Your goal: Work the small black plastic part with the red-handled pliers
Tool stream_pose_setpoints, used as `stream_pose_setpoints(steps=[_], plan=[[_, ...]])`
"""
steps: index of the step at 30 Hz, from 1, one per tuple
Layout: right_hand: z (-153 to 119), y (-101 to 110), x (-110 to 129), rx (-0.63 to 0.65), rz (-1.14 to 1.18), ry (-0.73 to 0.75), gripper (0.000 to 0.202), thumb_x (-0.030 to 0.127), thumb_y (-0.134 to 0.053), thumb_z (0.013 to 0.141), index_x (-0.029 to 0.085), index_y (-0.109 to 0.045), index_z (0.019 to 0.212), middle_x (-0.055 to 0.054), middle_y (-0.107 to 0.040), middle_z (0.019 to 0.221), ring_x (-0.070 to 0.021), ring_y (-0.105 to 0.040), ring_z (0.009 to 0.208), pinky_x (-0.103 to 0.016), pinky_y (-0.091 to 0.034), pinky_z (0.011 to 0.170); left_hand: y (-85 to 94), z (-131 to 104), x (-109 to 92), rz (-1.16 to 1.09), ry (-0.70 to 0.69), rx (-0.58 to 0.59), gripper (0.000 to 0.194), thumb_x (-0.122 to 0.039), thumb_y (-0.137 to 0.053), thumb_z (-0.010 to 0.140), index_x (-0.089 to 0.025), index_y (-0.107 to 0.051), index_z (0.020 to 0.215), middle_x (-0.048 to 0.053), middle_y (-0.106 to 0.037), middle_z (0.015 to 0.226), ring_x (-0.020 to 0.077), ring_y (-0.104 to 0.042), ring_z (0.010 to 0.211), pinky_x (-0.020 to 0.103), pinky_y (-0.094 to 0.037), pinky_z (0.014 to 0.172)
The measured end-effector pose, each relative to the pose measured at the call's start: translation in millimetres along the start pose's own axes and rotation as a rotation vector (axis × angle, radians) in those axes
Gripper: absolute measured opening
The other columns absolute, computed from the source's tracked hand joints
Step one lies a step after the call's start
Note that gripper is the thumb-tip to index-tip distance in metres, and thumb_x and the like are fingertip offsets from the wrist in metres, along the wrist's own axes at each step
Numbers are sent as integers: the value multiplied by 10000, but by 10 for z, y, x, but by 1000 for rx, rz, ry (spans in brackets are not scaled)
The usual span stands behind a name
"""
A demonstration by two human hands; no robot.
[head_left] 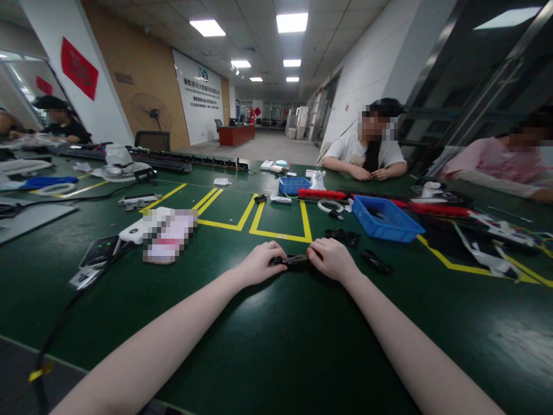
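Note:
A bundled black cable [296, 261] stretches between my hands, low over the green table [294, 334]. My left hand [261, 264] is closed on its left end, thumb along the near side. On the other end, the fingers of my right hand [332, 259] are pinched together. The fingers partly hide both ends of the bundle. Just right of my right hand lies another folded black cable [375, 261], and a black cable bundle [342, 237] rests behind that hand.
A blue bin [384, 219] stands right of centre, with a smaller blue bin [294, 184] farther back. Red strips [322, 194] lie between them. At left are a phone [170, 236], a white power bank [133, 230] and a black cord [64, 308]. A co-worker [367, 147] sits opposite.

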State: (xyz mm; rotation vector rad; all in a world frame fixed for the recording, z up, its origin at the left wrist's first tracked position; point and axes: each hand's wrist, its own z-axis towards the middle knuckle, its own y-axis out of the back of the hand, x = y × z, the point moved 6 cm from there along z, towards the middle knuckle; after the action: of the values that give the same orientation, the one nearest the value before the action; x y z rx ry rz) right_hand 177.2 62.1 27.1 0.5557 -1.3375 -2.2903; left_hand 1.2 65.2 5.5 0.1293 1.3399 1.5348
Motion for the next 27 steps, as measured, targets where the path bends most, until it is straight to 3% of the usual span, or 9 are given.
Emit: stream_pose_setpoints(steps=[16,27], plan=[[-22,116,63,-118,-88,19,278,272,-417,905,168,-616,741,-78,-617,742,-189,-500,726,-330,-320,706,28,6,-6,-55,3,-11,127,-250,-656,837,-190,-667,948,44,-594,1016,186,-587,934,320,-467,871],[-11,66,53,-73,-36,44,276,259,-419,906,164,-607,728,-58,-597,715,-160,-499,673,-309,-328,675,35,-6,-31,-41,5,-43,132,-295,-639,849,-193,-669,926,41,-599,1016,183,-588,929,319,-465,872]])
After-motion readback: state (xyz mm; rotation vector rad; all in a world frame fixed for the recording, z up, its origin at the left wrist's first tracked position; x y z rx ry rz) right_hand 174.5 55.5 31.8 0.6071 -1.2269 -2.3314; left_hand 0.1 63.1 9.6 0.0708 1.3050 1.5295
